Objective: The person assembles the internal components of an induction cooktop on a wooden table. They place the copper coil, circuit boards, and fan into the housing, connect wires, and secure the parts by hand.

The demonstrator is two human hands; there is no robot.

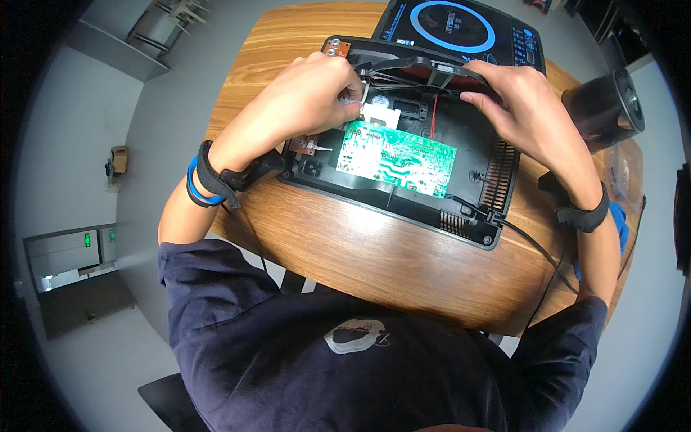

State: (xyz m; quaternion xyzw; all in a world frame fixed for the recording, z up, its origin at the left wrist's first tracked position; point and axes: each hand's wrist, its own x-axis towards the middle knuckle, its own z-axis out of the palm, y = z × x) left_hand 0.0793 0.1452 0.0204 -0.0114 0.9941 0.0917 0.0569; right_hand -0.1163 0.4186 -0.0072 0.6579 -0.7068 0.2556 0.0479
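A black induction cooker base (317,183) lies open on the table, with its inside facing up. In it sits a green circuit board (403,162), solder side showing, next to a white part (379,115). My right hand (515,93) grips the right rim of a round black coil holder (410,63), which stands tilted on edge. My left hand (324,86) is closed by the left end of the holder, fingertips at a white wire (366,92); what they pinch is mostly hidden. A red wire (434,115) runs up from the board toward the holder.
A black cooker top (461,32) with a blue ring lies behind the base. At the right stand a dark cylindrical container (604,108) and a clear plastic container (625,169). A black power cord (536,250) trails off the base's near right corner over the wooden table (360,245).
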